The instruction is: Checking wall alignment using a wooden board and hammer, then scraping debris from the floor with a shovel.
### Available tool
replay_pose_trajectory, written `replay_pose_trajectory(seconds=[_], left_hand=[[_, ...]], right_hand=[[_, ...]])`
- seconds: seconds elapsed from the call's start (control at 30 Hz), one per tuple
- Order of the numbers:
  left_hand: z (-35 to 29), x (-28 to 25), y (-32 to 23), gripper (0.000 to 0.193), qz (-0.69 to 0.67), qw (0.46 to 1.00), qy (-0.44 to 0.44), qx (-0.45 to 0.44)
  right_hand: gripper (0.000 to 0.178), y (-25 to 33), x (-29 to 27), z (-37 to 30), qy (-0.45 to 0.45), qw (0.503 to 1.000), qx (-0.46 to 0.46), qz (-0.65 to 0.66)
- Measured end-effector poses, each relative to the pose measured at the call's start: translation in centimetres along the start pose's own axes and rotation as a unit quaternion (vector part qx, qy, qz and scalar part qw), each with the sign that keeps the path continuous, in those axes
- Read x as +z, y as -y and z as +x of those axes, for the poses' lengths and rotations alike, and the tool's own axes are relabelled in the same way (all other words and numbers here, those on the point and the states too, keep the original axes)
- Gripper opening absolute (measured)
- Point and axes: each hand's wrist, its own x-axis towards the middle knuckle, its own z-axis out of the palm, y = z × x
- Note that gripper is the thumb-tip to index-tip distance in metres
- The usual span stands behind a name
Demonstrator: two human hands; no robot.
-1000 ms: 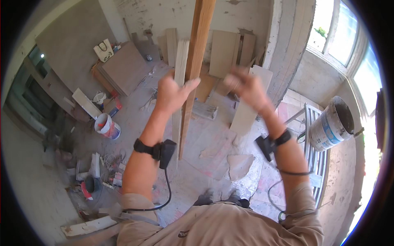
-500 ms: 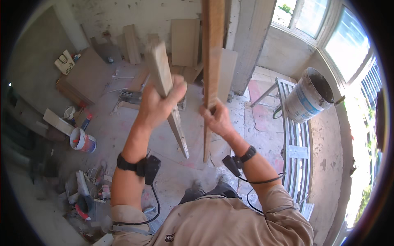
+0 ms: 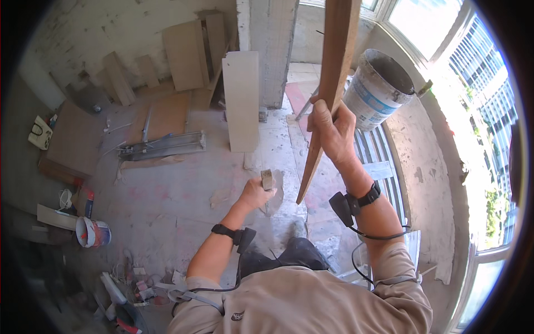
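My right hand is wrapped round a long brown wooden batten, which stands steeply. Its upper end runs out of the picture at the top, and its lower end tapers down in front of my body, above the floor. Lower and to the left, my left hand is closed round a paler wooden stick. Only the squared end of that stick shows above the fist; its remaining length is hidden. The two pieces of wood are apart. Each wrist carries a black strap with a small device and a cable.
A mortar-stained bucket stands on a slatted metal bench at the right, beside the windows. Boards lean on the far wall, and a pale panel stands upright ahead. A smaller bucket and scattered tools lie at the left.
My left hand has dropped and come nearer my body, its stick now seen end-on. My right hand has risen to the right with the batten. The view has turned right.
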Motion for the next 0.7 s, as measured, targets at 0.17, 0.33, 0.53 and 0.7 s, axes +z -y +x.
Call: replay_pose_trajectory(seconds=[0.17,0.33,0.53,0.7], left_hand=[[3.9,8.2,3.0,0.024,0.022,0.999,0.000,-0.032],[4.5,12.4,7.7,0.037,0.024,0.982,-0.004,-0.188],[1.5,18.4,14.2,0.023,0.032,0.982,-0.086,-0.164],[2.8,17.8,13.0,0.036,-0.007,0.984,-0.173,-0.053]], right_hand=[[0.042,-1.6,-2.1,3.3,0.020,0.999,-0.025,0.015],[0.017,-5.2,-1.7,2.2,0.070,0.994,-0.069,-0.040],[0.024,-15.5,-1.5,-2.9,0.046,0.998,0.052,0.003],[0.024,-22.5,-0.4,-4.9,0.015,0.994,0.069,0.086]])
